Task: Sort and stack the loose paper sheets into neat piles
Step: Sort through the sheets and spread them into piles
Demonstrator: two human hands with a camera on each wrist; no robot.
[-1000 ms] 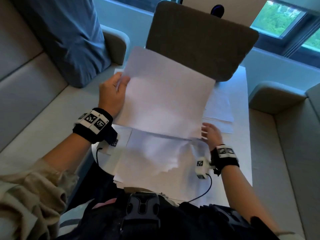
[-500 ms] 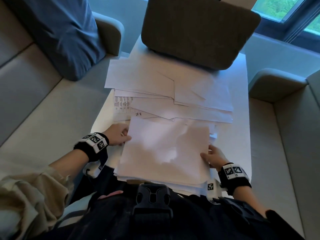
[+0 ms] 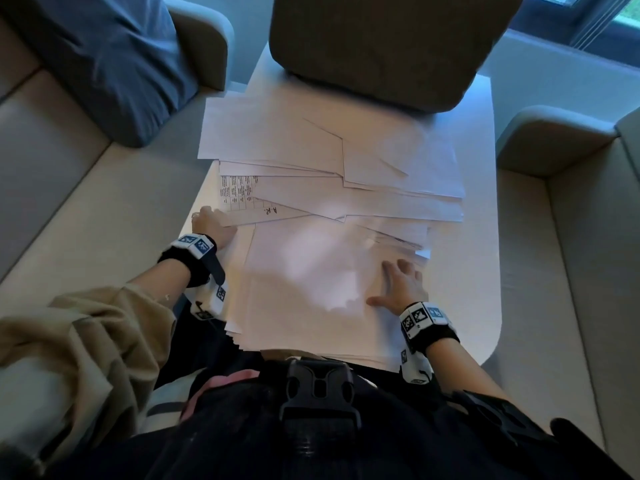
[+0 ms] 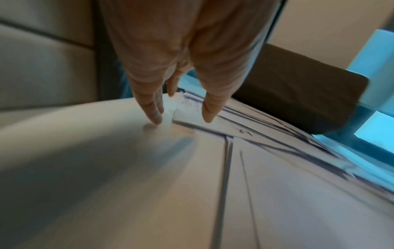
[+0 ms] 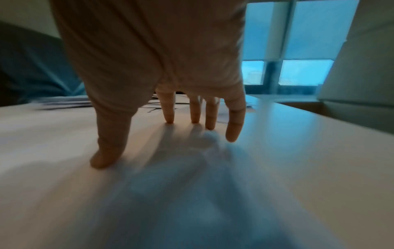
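**Hands flat on a table strewn with paper**

A seated person leans over a white table (image 3: 481,237) covered in white sheets. The right hand (image 3: 401,289) lies flat, fingers spread and straight, on the near stack (image 3: 311,289), which sits at the 6 o'clock end of the table, against the person's waist. The right wrist view shows the right hand (image 5: 162,84) with its fingertips (image 5: 169,118) and thumb pressing down on the top sheet (image 5: 149,185); nothing is pinched.

The left hand (image 3: 213,225) rests at about 9 o'clock of the table, at the left edge of the papers. In the left wrist view the left hand (image 4: 181,67) has straight fingers: several fingertips (image 4: 156,118) touch the table surface (image 4: 85,151), while the thumb sits on the corner of a printed sheet (image 4: 213,128) bearing handwritten initials. It grips nothing.

Toward 12 o'clock, a loose spread of sheets (image 3: 311,140) lies fanned and overlapping at mixed angles, with the printed sheet (image 3: 242,195) showing at its left side, just beside the left hand. A brown cushion (image 3: 381,46) rests on the far end of the table, touching the spread. A blue cushion (image 3: 104,64) lies on the beige sofa (image 3: 52,202) at 10 o'clock. A second sofa section (image 3: 571,237) flanks the table at 3 o'clock.
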